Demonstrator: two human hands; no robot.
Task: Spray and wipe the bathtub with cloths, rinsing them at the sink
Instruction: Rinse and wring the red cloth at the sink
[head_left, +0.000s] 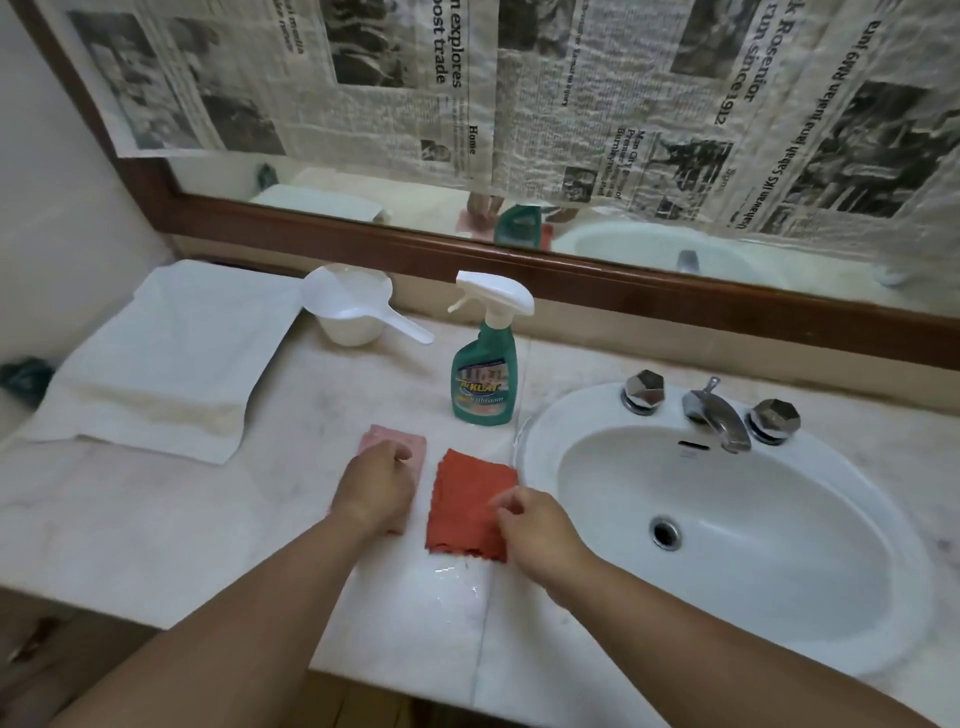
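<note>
Head view.

Left hand (376, 480): lies on top of pink cloth (396, 440), fingers bent down onto it; hides most of it. Grip or plain press: cannot tell.

Right hand (537, 525): sits at 3 o'clock edge of red cloth (467, 501), fingers loosely curled, tips at or just over the cloth edge. Pinch or touch only: cannot tell.

Pink cloth: lies flat on counter (156, 525), just beside red cloth at its 9 o'clock, apart from it by a thin strip of counter.

Red cloth: lies flat, folded, with ragged hem at 6 o'clock; sits between pink cloth and sink (789, 551), near sink rim.

Water (452, 577): pools on counter at 6 o'clock of red cloth, touching its hem.

Bottle (484, 376): stands upright at 12 o'clock of both cloths, green body, white trigger head, nozzle toward 9 o'clock.

Sink: takes 3 o'clock side of frame, white oval, drain open. Faucet (719, 415) at its 12 o'clock, between two faceted knobs.

Scoop (349, 307): stands at 10 o'clock of bottle, white, handle toward 4 o'clock.

Towel (156, 364): lies folded at 9 o'clock of scoop, touching it.

Mirror (363, 200): runs along 12 o'clock, mostly under newspaper (597, 104).
</note>
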